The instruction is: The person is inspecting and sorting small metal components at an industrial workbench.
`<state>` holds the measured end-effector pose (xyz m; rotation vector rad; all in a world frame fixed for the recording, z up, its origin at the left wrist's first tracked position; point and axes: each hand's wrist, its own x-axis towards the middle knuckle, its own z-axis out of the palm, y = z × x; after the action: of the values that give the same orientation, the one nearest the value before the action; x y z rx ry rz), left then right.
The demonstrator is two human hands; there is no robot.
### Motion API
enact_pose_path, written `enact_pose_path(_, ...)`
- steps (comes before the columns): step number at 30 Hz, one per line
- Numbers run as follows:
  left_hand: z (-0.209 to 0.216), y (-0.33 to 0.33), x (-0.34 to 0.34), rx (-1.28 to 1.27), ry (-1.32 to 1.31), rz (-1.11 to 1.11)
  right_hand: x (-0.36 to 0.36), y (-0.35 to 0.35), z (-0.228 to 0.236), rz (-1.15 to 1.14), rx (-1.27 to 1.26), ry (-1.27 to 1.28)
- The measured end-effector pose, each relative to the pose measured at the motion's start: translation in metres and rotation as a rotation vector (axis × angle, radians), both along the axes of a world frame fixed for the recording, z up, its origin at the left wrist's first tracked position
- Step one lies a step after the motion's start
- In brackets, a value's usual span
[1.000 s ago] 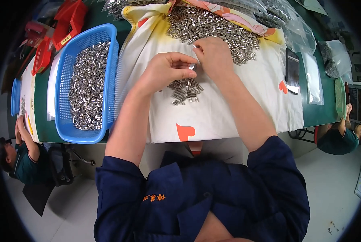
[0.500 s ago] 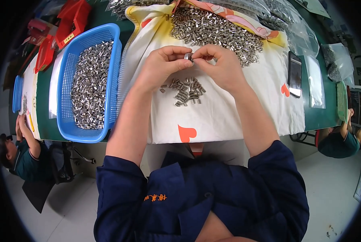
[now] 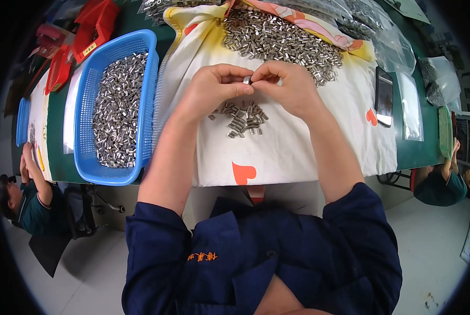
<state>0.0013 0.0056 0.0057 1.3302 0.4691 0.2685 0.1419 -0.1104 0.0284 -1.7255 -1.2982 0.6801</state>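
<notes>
Over the white cloth (image 3: pixel 298 163), my two hands meet fingertip to fingertip. My left hand (image 3: pixel 214 86) is closed in a pinch on a small shiny metal cylinder (image 3: pixel 247 80). The fingers of my right hand (image 3: pixel 290 86) are bent and pressed together at the cylinder's other side. Whatever lies between these right fingertips is mostly hidden. Just below my hands is a small pile of metal cylinders (image 3: pixel 244 119) on the cloth. Beyond them spreads a much larger heap of similar cylinders (image 3: pixel 277 39).
A blue plastic basket (image 3: pixel 114 178) full of cylinders stands at the left. Red bins (image 3: pixel 96 29) lie behind it. To the right are a dark phone (image 3: pixel 384 97) and clear bags (image 3: pixel 409 107). Co-workers sit at left (image 3: pixel 38 205) and right (image 3: pixel 442 184).
My hands have shifted slightly down, and the fingertips have turned a little around the cylinder. The piles and the basket look the same.
</notes>
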Motion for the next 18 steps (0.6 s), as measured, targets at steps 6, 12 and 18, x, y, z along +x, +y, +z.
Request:
enact_pose_path(6, 0.002, -0.003, 0.0, 0.025, 0.066, -0.108, 0.027, 0.004, -0.008, -0.272, 0.002, -0.067)
enact_pose_path(12, -0.003, -0.002, 0.002, 0.075, 0.054, -0.104, 0.02, 0.021, -0.041, -0.255, 0.143, -0.813)
enact_pose_path(18, -0.003, -0.003, 0.002, 0.035, 0.033, -0.086, 0.017, 0.019, -0.041, -0.264, 0.067, -0.707)
